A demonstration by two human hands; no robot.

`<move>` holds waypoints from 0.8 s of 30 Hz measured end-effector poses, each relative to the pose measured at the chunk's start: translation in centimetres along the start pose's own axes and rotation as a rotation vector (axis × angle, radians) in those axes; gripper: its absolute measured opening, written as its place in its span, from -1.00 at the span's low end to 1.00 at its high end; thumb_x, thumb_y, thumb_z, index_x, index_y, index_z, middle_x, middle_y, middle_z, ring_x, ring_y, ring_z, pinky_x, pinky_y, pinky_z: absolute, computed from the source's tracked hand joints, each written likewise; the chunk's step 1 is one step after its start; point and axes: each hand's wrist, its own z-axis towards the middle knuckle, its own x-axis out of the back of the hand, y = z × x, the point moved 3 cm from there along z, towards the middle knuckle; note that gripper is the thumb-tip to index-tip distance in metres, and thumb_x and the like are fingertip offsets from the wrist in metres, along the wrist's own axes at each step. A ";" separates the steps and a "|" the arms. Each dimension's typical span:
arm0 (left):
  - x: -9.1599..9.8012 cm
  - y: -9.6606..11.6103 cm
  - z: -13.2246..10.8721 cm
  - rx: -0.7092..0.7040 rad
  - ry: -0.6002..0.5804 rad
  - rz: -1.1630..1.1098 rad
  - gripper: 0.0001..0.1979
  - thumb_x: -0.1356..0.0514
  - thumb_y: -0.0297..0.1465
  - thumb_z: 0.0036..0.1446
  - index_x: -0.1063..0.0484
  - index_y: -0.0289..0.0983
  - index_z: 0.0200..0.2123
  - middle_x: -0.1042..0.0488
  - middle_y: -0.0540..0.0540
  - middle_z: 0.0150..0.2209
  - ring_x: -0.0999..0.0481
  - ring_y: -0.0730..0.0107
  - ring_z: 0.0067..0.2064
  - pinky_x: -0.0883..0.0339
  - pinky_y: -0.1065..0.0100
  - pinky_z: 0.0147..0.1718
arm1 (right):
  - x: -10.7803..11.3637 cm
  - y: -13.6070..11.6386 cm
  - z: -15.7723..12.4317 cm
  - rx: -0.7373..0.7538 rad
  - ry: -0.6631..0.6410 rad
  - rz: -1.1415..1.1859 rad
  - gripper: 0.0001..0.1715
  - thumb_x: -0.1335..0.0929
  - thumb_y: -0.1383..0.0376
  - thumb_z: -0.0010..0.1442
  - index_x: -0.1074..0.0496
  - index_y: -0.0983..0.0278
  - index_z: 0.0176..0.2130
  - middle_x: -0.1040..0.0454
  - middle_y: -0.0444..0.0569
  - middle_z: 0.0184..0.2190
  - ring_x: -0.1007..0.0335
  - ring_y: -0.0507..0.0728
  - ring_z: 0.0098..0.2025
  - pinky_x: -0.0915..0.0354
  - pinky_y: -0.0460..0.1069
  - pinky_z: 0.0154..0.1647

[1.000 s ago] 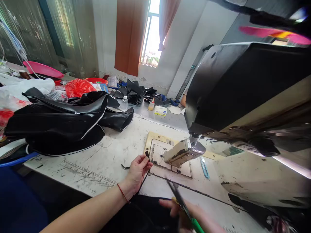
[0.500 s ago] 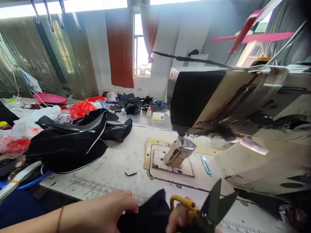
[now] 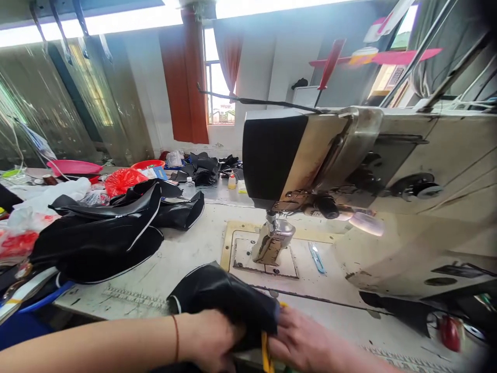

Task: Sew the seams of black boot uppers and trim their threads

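My left hand (image 3: 212,339) grips the near edge of a black leather piece (image 3: 221,298) with white piping, lifted onto the front of the sewing table. My right hand (image 3: 306,342) holds the same piece from the right, and the yellow handle of a pair of scissors (image 3: 266,355) shows between my hands; I cannot see the blades. The sewing machine's presser foot (image 3: 269,243) stands just beyond the piece, over the needle plate (image 3: 264,259).
The sewing machine body (image 3: 368,171) fills the right side. A pile of black leather covers (image 3: 104,228) lies at the left. Blue thread snips (image 3: 316,257) rest right of the needle plate. Red bags, a bottle and more black pieces sit at the back.
The black piece has come up from my lap onto the table front. My left hand now grips it. The scissors, raised open half a second ago, have dropped low between my hands.
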 end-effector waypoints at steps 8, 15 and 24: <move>-1.4 2.1 6.5 -0.217 0.249 -0.059 -0.84 -0.13 -0.56 0.14 -0.47 -0.23 -0.34 -0.53 -0.17 -0.41 -0.47 0.22 -0.50 -0.21 0.30 -0.54 | -1.6 -0.8 -5.4 -0.078 0.013 0.080 -0.59 -0.09 0.47 0.36 -0.29 0.24 -0.45 -0.38 -0.07 -0.53 -0.22 0.11 -0.49 -0.16 0.01 -0.43; -2.3 0.1 6.8 -0.212 0.261 -0.180 -0.60 -0.38 -0.15 -0.02 -0.47 -0.21 -0.14 -0.56 -0.13 -0.26 -0.55 0.12 -0.28 -0.35 0.32 -0.32 | -2.4 0.3 -6.9 -0.326 0.213 0.400 -0.76 -0.13 0.46 0.26 -0.28 0.24 -0.34 -0.43 -0.06 -0.51 -0.29 0.09 -0.48 -0.19 -0.04 -0.44; -2.6 -0.5 7.6 -0.124 0.097 -0.271 -0.72 -0.31 -0.16 0.11 -0.53 -0.22 -0.21 -0.58 -0.14 -0.25 -0.55 0.12 -0.21 -0.37 0.32 -0.27 | 0.4 0.0 -9.9 -0.673 0.095 0.381 -0.83 -0.18 0.45 0.19 -0.20 0.21 -0.39 -0.31 -0.10 -0.51 -0.20 0.07 -0.49 -0.11 -0.06 -0.48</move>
